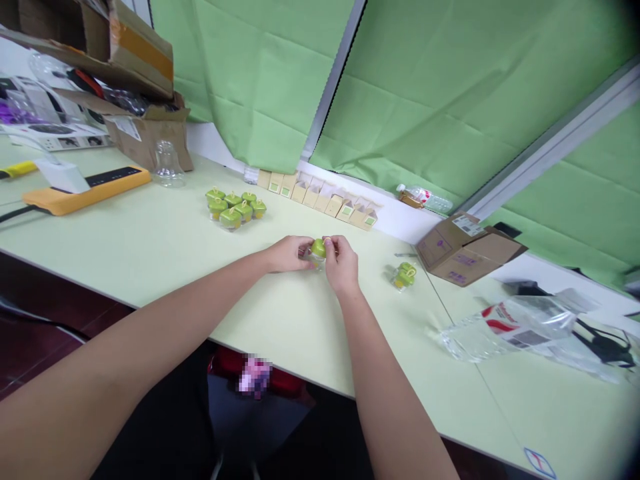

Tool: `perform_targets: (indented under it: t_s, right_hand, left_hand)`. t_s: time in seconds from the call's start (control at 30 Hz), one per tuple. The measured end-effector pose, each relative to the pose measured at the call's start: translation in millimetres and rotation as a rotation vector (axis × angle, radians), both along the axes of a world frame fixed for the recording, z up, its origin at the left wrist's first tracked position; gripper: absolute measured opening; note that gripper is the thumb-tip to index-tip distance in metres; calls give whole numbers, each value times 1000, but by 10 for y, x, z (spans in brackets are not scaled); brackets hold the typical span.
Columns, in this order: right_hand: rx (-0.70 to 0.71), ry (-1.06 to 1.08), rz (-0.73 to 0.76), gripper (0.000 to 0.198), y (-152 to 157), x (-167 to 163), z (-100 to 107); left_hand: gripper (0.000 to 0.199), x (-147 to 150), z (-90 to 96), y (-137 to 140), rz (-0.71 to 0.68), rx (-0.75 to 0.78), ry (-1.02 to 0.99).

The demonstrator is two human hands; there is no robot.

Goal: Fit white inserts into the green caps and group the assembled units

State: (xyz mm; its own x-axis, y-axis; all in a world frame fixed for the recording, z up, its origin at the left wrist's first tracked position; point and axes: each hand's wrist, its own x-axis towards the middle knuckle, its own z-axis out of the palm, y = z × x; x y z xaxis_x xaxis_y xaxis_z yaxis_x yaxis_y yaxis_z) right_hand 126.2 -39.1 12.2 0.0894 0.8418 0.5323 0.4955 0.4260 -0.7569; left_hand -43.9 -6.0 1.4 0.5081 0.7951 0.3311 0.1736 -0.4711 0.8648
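Observation:
Both my hands hold one small clear container with a green lid just above the middle of the table. My left hand grips its left side, the thumb low against the clear body. Fingers of my right hand pinch at the lid's right edge and top. Left of my hands, several like containers with green lids stand in a cluster. To the right, a small group of the same green-lidded containers sits on the table.
A row of small cardboard boxes lines the back edge. At left are a yellow power strip, a clear plastic bottle top and stacked cartons. At right lie a cardboard box and a large clear plastic bottle.

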Motion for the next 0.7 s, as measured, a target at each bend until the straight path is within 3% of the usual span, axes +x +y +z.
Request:
perform_targets:
  t_s: [0.2,0.47,0.7]
  right_hand:
    - [-31,-55,46,26,2,16,-34]
    - [5,-69,9,25,-32,-28,-11]
    - [-63,-98,36,27,1,0,-80]
  left_hand:
    - [27,-17,21,-19,-55,23,16]
    - [26,-1,10,-14,-36,-7,-4]
    - [37,7,-2,-15,-76,-38,-52]
